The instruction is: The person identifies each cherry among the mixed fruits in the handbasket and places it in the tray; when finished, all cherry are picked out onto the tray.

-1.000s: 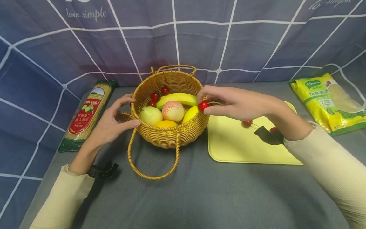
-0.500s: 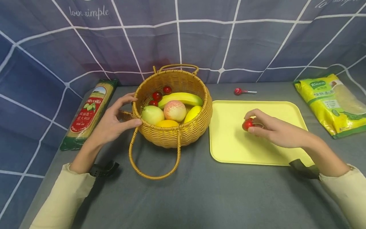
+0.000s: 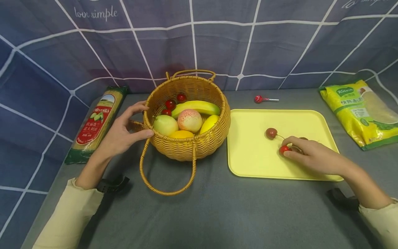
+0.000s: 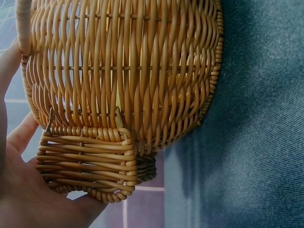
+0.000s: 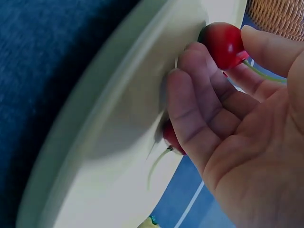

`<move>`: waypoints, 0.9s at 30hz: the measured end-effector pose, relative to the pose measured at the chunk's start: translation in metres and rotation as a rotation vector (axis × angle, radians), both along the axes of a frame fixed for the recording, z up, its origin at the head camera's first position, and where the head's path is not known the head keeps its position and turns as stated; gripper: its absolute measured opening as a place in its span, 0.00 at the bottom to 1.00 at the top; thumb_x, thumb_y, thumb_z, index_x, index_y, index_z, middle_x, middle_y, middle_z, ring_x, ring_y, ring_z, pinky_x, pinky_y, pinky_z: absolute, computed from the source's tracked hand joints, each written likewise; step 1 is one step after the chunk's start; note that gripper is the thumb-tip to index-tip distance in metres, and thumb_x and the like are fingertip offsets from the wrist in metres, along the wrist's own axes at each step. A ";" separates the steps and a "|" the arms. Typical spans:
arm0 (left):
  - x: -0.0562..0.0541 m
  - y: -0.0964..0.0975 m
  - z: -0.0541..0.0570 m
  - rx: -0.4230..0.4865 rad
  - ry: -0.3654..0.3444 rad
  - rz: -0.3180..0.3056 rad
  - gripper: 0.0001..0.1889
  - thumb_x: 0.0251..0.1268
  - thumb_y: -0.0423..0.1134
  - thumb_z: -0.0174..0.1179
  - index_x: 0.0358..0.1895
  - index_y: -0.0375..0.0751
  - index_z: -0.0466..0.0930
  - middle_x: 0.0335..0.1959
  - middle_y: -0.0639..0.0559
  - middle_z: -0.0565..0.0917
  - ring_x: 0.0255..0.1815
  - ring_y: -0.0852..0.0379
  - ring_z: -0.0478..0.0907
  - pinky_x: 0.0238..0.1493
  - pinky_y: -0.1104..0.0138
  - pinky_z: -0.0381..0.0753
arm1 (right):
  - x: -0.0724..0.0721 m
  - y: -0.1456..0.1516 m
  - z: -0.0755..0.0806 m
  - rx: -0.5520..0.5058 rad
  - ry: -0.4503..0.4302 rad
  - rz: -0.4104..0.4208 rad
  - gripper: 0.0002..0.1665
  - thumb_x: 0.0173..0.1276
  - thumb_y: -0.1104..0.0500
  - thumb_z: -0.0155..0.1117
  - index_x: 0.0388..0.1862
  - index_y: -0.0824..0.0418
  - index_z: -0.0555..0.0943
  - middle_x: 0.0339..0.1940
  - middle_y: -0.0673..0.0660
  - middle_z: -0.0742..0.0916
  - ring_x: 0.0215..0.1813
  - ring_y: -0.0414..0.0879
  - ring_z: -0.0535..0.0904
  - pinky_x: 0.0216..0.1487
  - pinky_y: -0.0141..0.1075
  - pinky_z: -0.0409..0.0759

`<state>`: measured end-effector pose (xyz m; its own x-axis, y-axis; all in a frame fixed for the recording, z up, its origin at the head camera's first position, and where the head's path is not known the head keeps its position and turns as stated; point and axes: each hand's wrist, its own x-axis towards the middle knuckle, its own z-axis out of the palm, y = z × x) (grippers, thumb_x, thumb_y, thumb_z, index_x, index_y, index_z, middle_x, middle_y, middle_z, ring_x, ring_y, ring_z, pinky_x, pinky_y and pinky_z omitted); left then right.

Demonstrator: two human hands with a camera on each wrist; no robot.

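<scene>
My left hand holds the left rim of the wicker basket, with thumb and fingers spread beside its woven side tab. Inside the basket lie a banana, a peach, a green pear, yellow fruit and several cherries. On the right, my right hand is low over the yellow tray, pinching a red cherry between thumb and fingers. Another cherry lies left of it on the tray; one more cherry is partly hidden behind my fingers.
A lollipop lies behind the tray. At the far right is a yellow Knorr bag, at the left a spaghetti pack. The basket's front handle hangs down toward me. A checked cloth rises behind.
My right hand, with the cherry pinched, has gone from the basket's right rim across to the tray, then further right and nearer me. My left hand stays on the basket.
</scene>
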<state>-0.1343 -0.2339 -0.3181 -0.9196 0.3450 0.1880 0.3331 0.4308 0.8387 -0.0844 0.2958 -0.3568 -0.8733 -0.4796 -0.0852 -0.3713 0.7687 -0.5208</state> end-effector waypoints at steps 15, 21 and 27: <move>0.000 0.000 -0.001 0.002 0.004 0.000 0.31 0.61 0.29 0.66 0.68 0.38 0.67 0.75 0.48 0.62 0.59 0.57 0.69 0.48 0.73 0.73 | -0.001 0.009 0.000 -0.044 0.037 0.020 0.15 0.69 0.62 0.66 0.53 0.51 0.79 0.22 0.40 0.71 0.25 0.34 0.65 0.28 0.32 0.64; -0.002 0.000 -0.001 -0.010 -0.002 0.006 0.31 0.61 0.30 0.66 0.68 0.39 0.67 0.75 0.50 0.62 0.59 0.57 0.70 0.49 0.73 0.73 | -0.002 0.017 0.017 -0.053 0.020 -0.003 0.19 0.67 0.65 0.67 0.56 0.58 0.78 0.27 0.42 0.81 0.27 0.36 0.73 0.28 0.32 0.72; -0.002 0.000 -0.001 -0.021 0.004 0.015 0.31 0.61 0.30 0.67 0.68 0.39 0.68 0.74 0.50 0.63 0.58 0.58 0.71 0.49 0.73 0.74 | -0.015 0.016 0.056 0.020 0.108 -0.047 0.19 0.67 0.64 0.67 0.56 0.59 0.79 0.30 0.42 0.85 0.32 0.37 0.79 0.34 0.28 0.73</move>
<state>-0.1363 -0.2338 -0.3192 -0.9239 0.3354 0.1842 0.3296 0.4529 0.8284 -0.0993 0.3119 -0.3006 -0.8995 -0.4369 0.0013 -0.3875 0.7964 -0.4644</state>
